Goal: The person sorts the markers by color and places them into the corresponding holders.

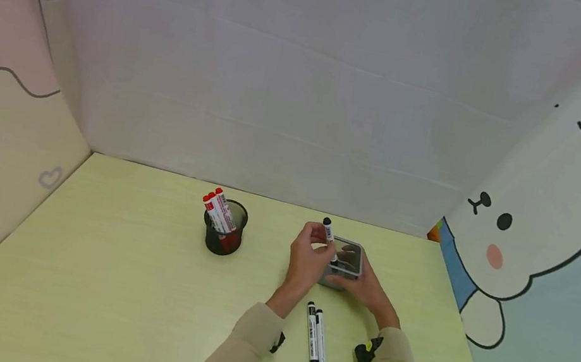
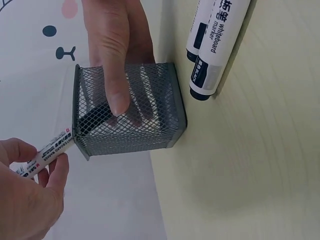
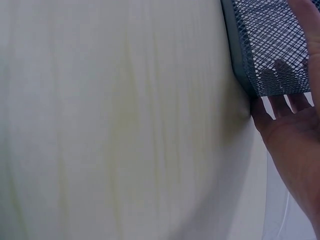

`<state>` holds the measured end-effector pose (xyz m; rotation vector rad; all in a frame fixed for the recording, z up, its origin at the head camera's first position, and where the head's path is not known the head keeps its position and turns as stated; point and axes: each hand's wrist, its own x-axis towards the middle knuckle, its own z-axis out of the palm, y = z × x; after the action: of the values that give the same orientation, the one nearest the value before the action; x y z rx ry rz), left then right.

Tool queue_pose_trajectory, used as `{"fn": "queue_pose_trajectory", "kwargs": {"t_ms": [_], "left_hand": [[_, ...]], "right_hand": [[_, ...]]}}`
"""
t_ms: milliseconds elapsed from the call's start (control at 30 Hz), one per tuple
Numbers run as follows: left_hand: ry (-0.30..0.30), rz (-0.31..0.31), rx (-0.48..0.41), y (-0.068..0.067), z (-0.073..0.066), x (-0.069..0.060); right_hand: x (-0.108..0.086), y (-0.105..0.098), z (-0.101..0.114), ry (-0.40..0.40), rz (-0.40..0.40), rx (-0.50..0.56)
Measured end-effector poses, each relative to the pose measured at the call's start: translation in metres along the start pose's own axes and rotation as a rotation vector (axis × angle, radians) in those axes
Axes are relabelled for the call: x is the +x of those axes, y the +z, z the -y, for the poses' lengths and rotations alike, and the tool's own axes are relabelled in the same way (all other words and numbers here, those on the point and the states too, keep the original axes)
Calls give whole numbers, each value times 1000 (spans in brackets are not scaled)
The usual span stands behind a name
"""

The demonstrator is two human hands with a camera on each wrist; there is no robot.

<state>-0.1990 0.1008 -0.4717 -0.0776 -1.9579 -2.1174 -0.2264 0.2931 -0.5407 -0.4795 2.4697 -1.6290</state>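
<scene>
My left hand [image 1: 305, 265] pinches a white whiteboard marker [image 2: 52, 149] between thumb and fingers. The marker's black-capped lower end reaches inside a grey square mesh pen holder [image 2: 150, 137], visible through the mesh; the rest slants out over the rim. My right hand [image 1: 369, 289] grips that holder by its sides, thumb on one face and fingers on the opposite one. In the right wrist view the holder's lower edge [image 3: 240, 65] is at the tabletop. Two more black-capped whiteboard markers [image 1: 313, 345] lie side by side on the table, nearer to me.
A round black mesh cup [image 1: 222, 245] with several red-capped markers [image 1: 219, 211] stands to the left on the pale yellow table [image 1: 125, 275]. A white wall [image 1: 285, 77] rises behind the table, and a panel with a cartoon rabbit [image 1: 533, 247] borders it at the right.
</scene>
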Motion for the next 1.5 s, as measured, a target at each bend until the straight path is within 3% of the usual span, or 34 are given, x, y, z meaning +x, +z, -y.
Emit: {"fn": "queue_pose_trajectory", "kwargs": {"t_ms": [200, 600, 867, 1100, 1500], "left_hand": [[-26, 64, 52, 2, 5, -4], [12, 90, 170, 2, 9, -7], [20, 63, 243, 3, 10, -8], [0, 41, 304, 3, 13, -9], [-68, 42, 287, 0, 15, -11]], "right_hand": [[1, 0, -1, -10, 7, 19], [2, 0, -1, -32, 3, 23], [-1, -1, 3, 12, 1, -27], [0, 0, -2, -33, -8, -25], [1, 1, 0, -5, -23, -23]]}}
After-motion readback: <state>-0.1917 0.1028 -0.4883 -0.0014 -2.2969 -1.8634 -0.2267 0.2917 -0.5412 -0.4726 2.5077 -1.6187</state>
